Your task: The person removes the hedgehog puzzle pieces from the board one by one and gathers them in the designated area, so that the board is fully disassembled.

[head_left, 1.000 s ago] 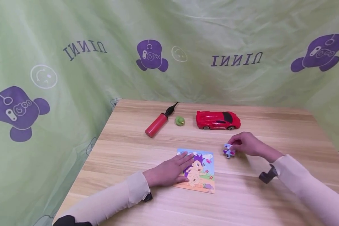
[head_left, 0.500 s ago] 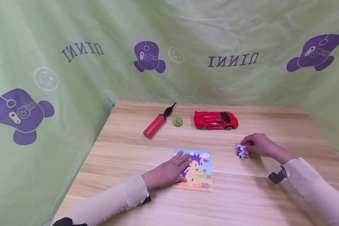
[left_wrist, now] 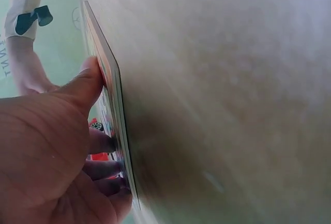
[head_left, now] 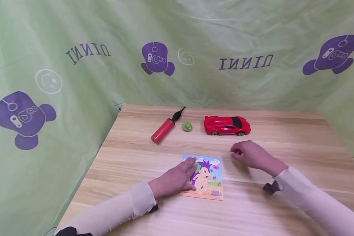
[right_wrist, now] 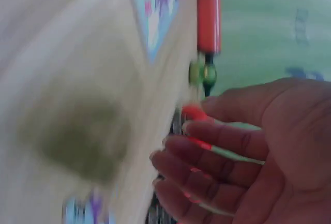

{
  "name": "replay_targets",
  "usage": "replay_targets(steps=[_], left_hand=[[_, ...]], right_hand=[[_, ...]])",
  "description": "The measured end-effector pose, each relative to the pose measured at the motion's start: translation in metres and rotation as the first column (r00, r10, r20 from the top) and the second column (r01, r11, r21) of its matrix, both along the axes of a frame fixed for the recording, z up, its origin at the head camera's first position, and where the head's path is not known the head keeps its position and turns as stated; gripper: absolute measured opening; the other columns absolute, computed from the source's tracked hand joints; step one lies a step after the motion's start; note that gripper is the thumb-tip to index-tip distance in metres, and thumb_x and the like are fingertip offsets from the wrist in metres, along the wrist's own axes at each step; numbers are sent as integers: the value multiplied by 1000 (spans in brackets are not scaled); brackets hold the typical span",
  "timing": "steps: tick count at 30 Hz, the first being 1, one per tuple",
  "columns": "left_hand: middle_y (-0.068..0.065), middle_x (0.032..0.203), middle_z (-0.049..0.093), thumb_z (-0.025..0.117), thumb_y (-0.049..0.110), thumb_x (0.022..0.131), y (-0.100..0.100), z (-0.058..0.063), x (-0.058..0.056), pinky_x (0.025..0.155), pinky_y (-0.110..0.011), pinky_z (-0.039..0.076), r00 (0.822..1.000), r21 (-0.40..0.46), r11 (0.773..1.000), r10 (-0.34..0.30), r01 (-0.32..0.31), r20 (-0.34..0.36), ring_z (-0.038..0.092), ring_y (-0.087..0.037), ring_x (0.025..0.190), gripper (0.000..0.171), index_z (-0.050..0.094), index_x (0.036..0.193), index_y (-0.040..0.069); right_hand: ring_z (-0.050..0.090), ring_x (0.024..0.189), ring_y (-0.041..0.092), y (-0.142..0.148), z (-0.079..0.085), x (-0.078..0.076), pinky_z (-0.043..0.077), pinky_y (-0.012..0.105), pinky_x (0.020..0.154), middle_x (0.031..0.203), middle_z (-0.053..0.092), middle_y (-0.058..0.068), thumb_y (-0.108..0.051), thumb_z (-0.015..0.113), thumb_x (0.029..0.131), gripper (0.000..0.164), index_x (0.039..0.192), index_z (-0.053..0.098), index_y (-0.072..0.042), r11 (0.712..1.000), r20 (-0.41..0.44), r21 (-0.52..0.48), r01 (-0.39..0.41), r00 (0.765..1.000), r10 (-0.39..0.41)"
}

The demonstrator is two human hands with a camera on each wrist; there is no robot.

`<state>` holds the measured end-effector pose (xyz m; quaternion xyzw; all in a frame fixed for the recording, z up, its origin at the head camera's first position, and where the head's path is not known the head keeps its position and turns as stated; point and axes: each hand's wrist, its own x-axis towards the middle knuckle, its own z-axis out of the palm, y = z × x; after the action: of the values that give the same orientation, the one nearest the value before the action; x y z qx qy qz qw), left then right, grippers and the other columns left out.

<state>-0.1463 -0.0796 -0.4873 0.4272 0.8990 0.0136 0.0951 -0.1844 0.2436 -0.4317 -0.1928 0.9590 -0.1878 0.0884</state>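
A square hedgehog jigsaw puzzle (head_left: 207,180) lies flat on the table in the head view. My left hand (head_left: 175,179) rests on its left part with the fingers straight, hiding that side. In the left wrist view the thumb (left_wrist: 88,81) touches the puzzle near its edge (left_wrist: 111,63). Just right of the puzzle hovers my right hand (head_left: 252,156). Its fingers (right_wrist: 217,138) are loosely bent in the right wrist view, with nothing between them. A small purple, blue and white puzzle piece (right_wrist: 85,212) shows blurred at the bottom left there; the head view does not show it.
Behind the hands, a red toy car (head_left: 227,126) stands on the table (head_left: 129,170). To its left are a small green toy duck (head_left: 187,126) and a red hand pump (head_left: 163,131) with a black nozzle. A green printed curtain (head_left: 194,88) hangs behind the table.
My right hand held the puzzle piece, moved right with it and let it go. Now it has come back left towards the puzzle without it. My left hand stays on the puzzle.
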Motion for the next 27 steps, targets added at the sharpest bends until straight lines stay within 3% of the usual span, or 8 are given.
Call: replay_targets(steps=[6, 9, 20, 27], left_hand=[[-15, 170, 13, 45, 61, 99, -1, -2, 1, 127, -35, 23, 1000, 9, 1000, 9, -9, 28, 12, -28, 158, 87, 25, 157, 0], [-16, 169, 12, 43, 61, 100, 0, -4, 0, 127, -35, 21, 1000, 7, 1000, -2, 2, 22, 12, -28, 158, 87, 24, 157, -2], [-17, 169, 14, 47, 64, 96, 3, -2, -3, 124, -31, 28, 1000, -37, 999, 25, -25, -3, 16, -26, 158, 93, 26, 155, -4], [-18, 168, 16, 47, 65, 95, 5, -2, -2, 125, -31, 27, 999, -65, 998, 23, -24, -26, 17, -27, 157, 94, 27, 155, -5]], right_hand=[[70, 90, 15, -53, -22, 4, 60, 38, 85, 104, 76, 3, -18, 70, 93, 23, 114, 74, -8, 986, -49, -54, -155, 987, 153], [70, 99, 18, -70, -31, 8, 59, 41, 92, 108, 75, 4, -17, 70, 93, 26, 116, 73, -7, 980, -91, -39, -193, 978, 189], [59, 89, 12, -88, -45, 19, 58, 35, 85, 99, 64, 2, -19, 74, 90, 29, 115, 72, -5, 995, -143, -26, -99, 985, 95], [55, 80, 12, -93, -45, 14, 56, 33, 77, 92, 61, 4, -17, 74, 89, 26, 108, 71, 0, 996, -101, -47, -77, 992, 72]])
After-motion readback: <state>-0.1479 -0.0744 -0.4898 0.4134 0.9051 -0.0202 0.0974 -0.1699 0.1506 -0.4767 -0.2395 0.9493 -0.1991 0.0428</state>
